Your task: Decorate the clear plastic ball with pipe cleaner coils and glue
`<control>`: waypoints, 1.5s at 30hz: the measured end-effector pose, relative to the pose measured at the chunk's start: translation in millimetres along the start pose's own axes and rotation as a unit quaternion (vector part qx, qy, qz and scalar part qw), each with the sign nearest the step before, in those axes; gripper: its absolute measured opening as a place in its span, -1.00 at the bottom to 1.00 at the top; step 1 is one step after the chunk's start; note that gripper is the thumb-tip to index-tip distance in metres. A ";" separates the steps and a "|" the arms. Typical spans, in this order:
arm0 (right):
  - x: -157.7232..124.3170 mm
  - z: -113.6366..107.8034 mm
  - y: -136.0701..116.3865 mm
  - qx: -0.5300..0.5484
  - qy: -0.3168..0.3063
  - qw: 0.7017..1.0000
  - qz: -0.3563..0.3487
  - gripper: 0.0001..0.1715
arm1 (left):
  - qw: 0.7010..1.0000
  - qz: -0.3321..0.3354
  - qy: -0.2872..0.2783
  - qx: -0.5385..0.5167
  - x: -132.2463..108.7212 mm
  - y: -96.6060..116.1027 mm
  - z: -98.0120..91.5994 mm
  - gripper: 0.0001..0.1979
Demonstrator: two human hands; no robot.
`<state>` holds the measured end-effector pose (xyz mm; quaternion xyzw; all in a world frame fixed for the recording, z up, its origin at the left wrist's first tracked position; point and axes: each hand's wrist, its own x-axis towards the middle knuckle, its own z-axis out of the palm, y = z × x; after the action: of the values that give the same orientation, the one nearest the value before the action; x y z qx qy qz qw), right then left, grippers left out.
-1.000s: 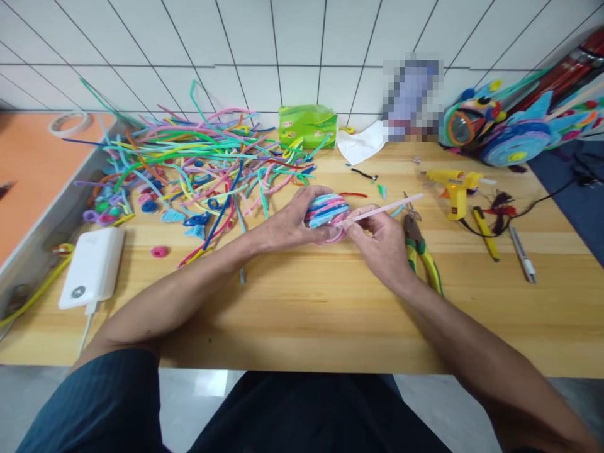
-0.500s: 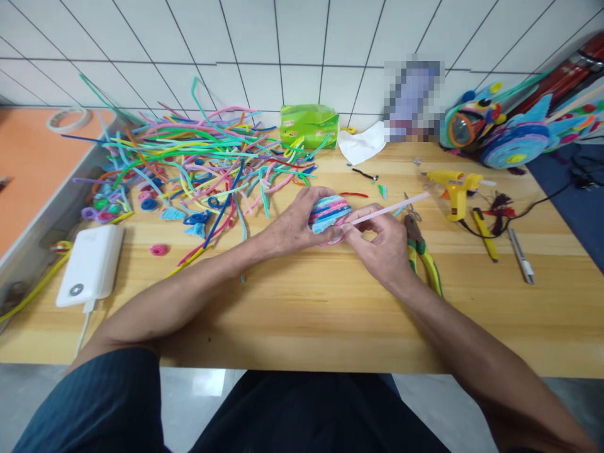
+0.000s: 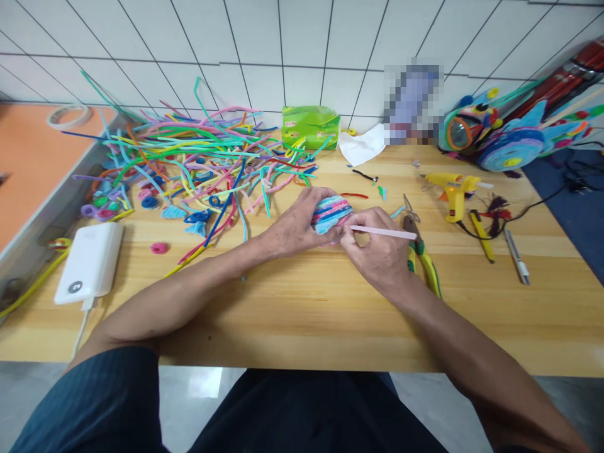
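My left hand point(image 3: 302, 223) grips a rounded piece of striped pipe-cleaner work point(image 3: 331, 214), banded in blue, pink and light blue. At its right edge my right hand point(image 3: 377, 248) pinches a pale pink pipe cleaner point(image 3: 384, 232), whose free end sticks out to the right over the fingers. The pinched end lies against the striped piece; the exact contact is hidden by the fingertips. Just right of my right hand lie pliers with yellow-green handles point(image 3: 428, 270), partly covered by the wrist.
Many loose pipe cleaners point(image 3: 189, 148) spread over the back left. A white power bank point(image 3: 89, 261) lies at left. On the right are a yellow glue gun point(image 3: 453, 189), a yellow cutter point(image 3: 482, 236), a white cutter point(image 3: 517, 257) and finished pipe-cleaner figures point(image 3: 512, 148). A green tissue pack point(image 3: 310, 128) stands behind.
The pink pipe cleaner's free end has swung downward, from slanting up to nearly level. My right hand has turned slightly at the striped piece; my left hand keeps its hold.
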<state>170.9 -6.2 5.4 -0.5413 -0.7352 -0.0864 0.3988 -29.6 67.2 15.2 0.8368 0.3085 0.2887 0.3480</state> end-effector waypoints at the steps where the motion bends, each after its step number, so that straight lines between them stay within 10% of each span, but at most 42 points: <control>1: -0.7 0.5 -0.4 -0.009 0.001 1.000 -0.001 -0.85 | 1.000 0.001 0.001 0.003 0.0 0.1 0.1 -0.37; 18: 0.9 -9.3 -9.0 -0.067 -0.044 0.995 -0.059 -0.87 | 1.000 -0.018 0.008 -0.011 0.6 1.1 0.1 -0.40; 26: 4.0 -72.6 32.8 -0.127 -0.170 0.964 0.158 -0.58 | 0.996 -0.078 0.040 -0.021 0.8 -5.2 4.4 -0.20; 34: -63.5 -89.3 55.6 -0.275 -0.297 0.875 0.265 -0.29 | 0.988 -0.121 0.060 -0.068 2.9 -7.7 4.4 -0.28; 45: -72.2 -89.6 67.8 -0.138 -0.239 0.909 0.312 -0.44 | 0.977 -0.138 0.133 -0.097 6.7 -1.6 8.5 -0.27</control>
<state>280.7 -81.7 -4.5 -0.7973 -0.5828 0.0734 0.1388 -19.8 69.5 10.8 0.7025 0.4350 0.3755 0.4198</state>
